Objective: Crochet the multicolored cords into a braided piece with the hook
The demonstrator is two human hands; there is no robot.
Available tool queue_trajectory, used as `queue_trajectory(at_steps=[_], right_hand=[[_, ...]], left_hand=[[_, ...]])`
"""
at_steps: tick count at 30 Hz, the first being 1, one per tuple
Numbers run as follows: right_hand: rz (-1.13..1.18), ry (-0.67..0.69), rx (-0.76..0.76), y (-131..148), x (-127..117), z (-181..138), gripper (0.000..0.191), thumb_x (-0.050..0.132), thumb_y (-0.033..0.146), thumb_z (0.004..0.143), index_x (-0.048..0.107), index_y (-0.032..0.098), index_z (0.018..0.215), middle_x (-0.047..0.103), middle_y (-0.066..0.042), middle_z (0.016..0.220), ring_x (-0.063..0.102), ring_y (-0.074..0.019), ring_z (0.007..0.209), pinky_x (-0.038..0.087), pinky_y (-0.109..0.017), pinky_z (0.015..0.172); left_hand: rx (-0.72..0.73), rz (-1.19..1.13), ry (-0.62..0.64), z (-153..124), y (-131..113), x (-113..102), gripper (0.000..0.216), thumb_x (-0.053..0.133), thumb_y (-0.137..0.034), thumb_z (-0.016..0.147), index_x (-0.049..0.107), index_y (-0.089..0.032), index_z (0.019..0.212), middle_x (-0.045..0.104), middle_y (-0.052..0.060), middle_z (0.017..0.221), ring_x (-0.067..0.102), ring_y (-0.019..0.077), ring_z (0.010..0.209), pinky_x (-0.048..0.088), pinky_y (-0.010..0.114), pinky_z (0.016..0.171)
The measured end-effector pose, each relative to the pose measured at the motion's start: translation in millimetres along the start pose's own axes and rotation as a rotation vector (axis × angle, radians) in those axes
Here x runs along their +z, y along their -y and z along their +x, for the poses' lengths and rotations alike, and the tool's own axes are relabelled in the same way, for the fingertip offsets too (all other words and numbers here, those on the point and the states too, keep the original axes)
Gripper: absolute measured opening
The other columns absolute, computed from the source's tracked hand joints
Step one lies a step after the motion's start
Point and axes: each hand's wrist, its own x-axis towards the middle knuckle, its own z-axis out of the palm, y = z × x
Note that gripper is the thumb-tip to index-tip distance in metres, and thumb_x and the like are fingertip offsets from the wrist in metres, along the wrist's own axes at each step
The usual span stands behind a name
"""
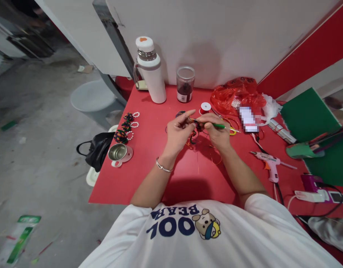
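Note:
Over the middle of the red table (pixel 149 178), my two hands meet around a small dark, multicoloured cord piece (pixel 193 138). My left hand (pixel 177 133) pinches it between thumb and fingers. In my right hand (pixel 218 137) is a crochet hook with a green grip (pixel 218 126); its thin metal end points left toward the cord piece. Fingers hide most of the piece and the hook's tip. Loose thin threads trail onto the table below. A spool of red thread (pixel 205 108) stands just behind my hands, and yellow-handled scissors (pixel 233 131) lie partly hidden beside the right one.
Several multicoloured cord balls with bead loops (pixel 121 136) lie left, near a metal cup (pixel 119 154). Behind stand a white thermos (pixel 153 74) and a jar (pixel 185 85). To the right are a red bag (pixel 235 96), a phone (pixel 248 120) and a pink glue gun (pixel 270 163) with cables.

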Motion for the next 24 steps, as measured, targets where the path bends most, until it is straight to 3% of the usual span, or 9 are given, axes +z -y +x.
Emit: queue_trajectory(at_steps=[2,5,8,12,18,24], right_hand=[[-0.182,-0.018,-0.156,1,3,-3,0.024,0.076,0.056,0.092,0.085,0.034,0.099,0.081,-0.004,0.101,0.075,-0.0213,0.093,0.062,-0.041,0.087],[-0.35,-0.069,-0.27,-2,4,-8,0.023,0.077,0.057,0.091,0.085,0.038,0.101,0.081,-0.004,0.102,0.073,-0.0223,0.091,0.06,-0.044,0.088],[-0.3,-0.065,-0.261,-5,1,-8,0.027,0.076,0.062,0.09,0.084,0.038,0.101,0.081,-0.004,0.101,0.074,-0.0234,0.092,0.06,-0.046,0.088],[-0.086,0.06,-0.192,2,-15,2,0.028,0.076,0.061,0.09,0.085,0.037,0.103,0.082,-0.004,0.1,0.077,-0.0231,0.093,0.063,-0.044,0.088],[-0.031,0.176,-0.129,16,-36,16,0.021,0.082,0.052,0.087,0.086,0.037,0.101,0.083,-0.002,0.098,0.078,-0.0221,0.092,0.063,-0.041,0.086],[-0.089,0.258,-0.133,20,-43,20,0.024,0.082,0.057,0.086,0.086,0.037,0.099,0.084,-0.002,0.095,0.076,-0.0218,0.09,0.062,-0.043,0.088]], left_hand=[[0.058,0.038,-0.077,-1,5,4,0.042,0.083,-0.012,0.07,0.083,-0.021,0.111,0.068,-0.004,0.074,0.054,0.006,0.061,0.045,0.02,0.062],[0.001,0.017,-0.076,-3,9,9,0.041,0.084,-0.015,0.072,0.081,-0.02,0.112,0.069,-0.004,0.074,0.055,0.0061,0.061,0.046,0.02,0.062],[-0.11,-0.095,0.026,-4,6,9,0.036,0.086,-0.019,0.069,0.081,-0.018,0.105,0.064,-0.004,0.066,0.05,0.0053,0.053,0.038,0.02,0.052],[-0.246,-0.175,0.102,0,-4,-1,0.033,0.083,-0.017,0.063,0.083,-0.016,0.096,0.06,-0.003,0.062,0.032,0.0022,0.045,0.021,0.022,0.044],[-0.299,-0.154,0.148,5,-9,-10,0.034,0.081,-0.015,0.058,0.085,-0.017,0.092,0.054,-0.004,0.058,0.026,0.003,0.045,0.017,0.024,0.044],[-0.329,-0.117,0.177,5,-13,-12,0.035,0.076,-0.014,0.054,0.086,-0.017,0.087,0.05,-0.005,0.054,0.026,0.0026,0.042,0.013,0.024,0.042]])
